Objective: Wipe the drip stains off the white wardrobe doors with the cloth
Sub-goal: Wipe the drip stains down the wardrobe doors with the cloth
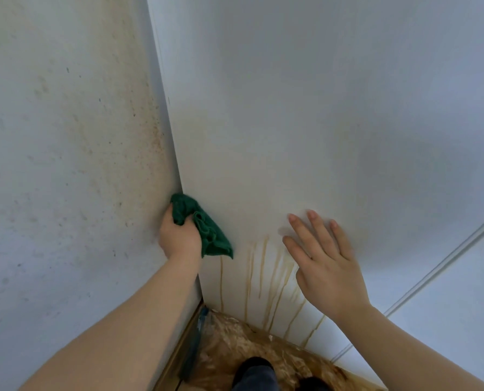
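Gripping a soft, light, bunched cloth (204, 228) at frame centre-left, left hand (179, 235) holds it; right hand (325, 266) rests flat, fingers spread, on the door (291, 136) above stains (266, 277).

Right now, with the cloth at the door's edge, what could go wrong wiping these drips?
The green cloth is bunched at the left edge of the wardrobe door, by the tops of the drip stains; a wad may smear rather than lift them. They run down to the crinkled floor sheet, so their ends could be missed.
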